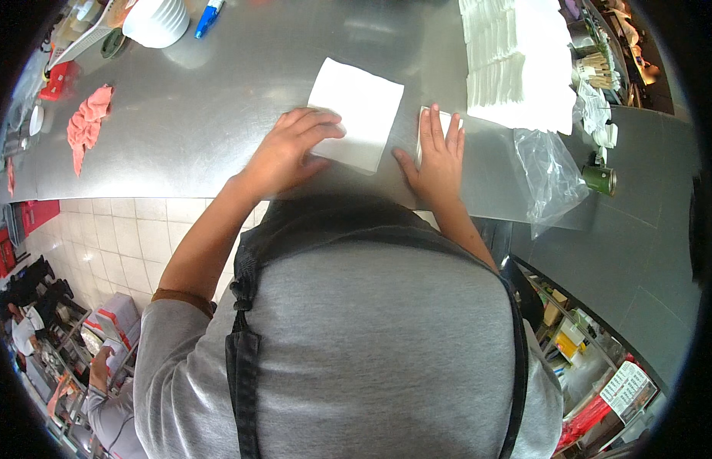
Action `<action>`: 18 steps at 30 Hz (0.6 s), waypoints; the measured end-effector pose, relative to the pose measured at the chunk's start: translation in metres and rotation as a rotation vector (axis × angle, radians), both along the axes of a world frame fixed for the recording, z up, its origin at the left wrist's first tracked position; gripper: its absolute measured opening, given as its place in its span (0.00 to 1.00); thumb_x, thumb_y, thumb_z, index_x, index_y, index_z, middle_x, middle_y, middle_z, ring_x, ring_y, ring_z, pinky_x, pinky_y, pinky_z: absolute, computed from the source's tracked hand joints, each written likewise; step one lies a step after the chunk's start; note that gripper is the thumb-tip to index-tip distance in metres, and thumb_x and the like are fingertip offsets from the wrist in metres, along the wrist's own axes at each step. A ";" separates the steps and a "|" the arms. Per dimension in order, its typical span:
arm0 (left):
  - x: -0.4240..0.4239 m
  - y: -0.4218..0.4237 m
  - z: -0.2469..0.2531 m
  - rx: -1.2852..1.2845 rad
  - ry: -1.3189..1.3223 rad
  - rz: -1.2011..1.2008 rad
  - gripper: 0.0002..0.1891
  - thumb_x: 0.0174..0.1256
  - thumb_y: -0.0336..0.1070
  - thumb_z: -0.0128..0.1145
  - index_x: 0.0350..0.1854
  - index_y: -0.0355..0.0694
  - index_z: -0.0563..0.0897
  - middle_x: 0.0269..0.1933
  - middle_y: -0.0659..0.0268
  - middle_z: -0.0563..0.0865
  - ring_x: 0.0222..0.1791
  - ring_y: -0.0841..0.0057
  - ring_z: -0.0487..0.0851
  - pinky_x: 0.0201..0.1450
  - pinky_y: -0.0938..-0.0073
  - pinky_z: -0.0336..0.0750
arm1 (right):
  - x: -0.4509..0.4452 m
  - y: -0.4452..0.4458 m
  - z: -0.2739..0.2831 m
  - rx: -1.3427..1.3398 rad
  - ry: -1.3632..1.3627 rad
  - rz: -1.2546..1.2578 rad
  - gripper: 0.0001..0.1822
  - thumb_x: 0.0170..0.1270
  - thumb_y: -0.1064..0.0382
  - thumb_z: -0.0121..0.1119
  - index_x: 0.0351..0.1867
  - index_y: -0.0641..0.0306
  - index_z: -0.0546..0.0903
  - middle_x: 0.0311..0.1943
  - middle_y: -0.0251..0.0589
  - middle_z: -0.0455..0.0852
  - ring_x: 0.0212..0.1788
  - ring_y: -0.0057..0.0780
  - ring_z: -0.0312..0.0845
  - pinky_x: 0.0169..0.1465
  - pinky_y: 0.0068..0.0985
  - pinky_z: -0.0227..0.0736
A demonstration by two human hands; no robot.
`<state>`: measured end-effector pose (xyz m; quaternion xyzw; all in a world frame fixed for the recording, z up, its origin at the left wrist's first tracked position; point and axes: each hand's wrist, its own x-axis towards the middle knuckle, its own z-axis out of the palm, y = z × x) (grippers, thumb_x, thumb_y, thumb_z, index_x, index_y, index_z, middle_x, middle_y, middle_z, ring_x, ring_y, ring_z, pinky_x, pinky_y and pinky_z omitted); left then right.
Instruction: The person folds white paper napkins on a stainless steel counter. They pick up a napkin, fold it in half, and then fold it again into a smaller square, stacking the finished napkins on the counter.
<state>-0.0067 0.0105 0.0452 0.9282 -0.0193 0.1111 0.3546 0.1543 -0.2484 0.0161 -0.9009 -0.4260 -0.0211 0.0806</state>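
Note:
On a stainless steel table [235,80] lies a square white paper napkin [364,109], turned slightly askew. My left hand [290,146] rests over its left edge, fingers curved and the thumb apart below. To the right, a smaller folded white napkin [446,121] lies partly hidden beneath my right hand [439,158]. That hand is flat, fingers on the folded napkin and thumb spread to the left. Beyond it stands a big stack of folded white napkins [542,63].
A clear plastic bag [551,178] hangs over the table's front edge beside a green can [599,180]. Farther left are a pink cloth [90,126], stacked white bowls [156,23] and a blue marker [208,20]. Another person's arm [101,370] shows at lower left.

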 end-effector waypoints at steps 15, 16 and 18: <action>0.007 0.014 0.008 -0.233 0.105 -0.006 0.05 0.65 0.30 0.66 0.38 0.34 0.90 0.56 0.61 0.90 0.63 0.63 0.83 0.65 0.63 0.77 | -0.007 0.009 0.033 0.360 0.280 0.196 0.25 0.62 0.45 0.71 0.59 0.47 0.85 0.74 0.40 0.73 0.80 0.56 0.54 0.79 0.53 0.47; 0.008 0.015 0.006 -0.222 0.093 -0.013 0.05 0.66 0.31 0.66 0.38 0.34 0.90 0.56 0.61 0.90 0.62 0.63 0.83 0.64 0.63 0.78 | -0.011 0.016 0.038 0.373 0.323 0.253 0.21 0.61 0.48 0.73 0.54 0.48 0.88 0.71 0.38 0.77 0.78 0.52 0.59 0.78 0.51 0.50; 0.008 0.013 0.006 -0.213 0.100 0.010 0.05 0.66 0.30 0.66 0.38 0.34 0.89 0.56 0.61 0.90 0.61 0.62 0.83 0.64 0.62 0.78 | -0.019 0.030 0.046 0.354 0.357 0.300 0.15 0.59 0.53 0.75 0.46 0.51 0.88 0.65 0.33 0.82 0.75 0.48 0.64 0.74 0.49 0.56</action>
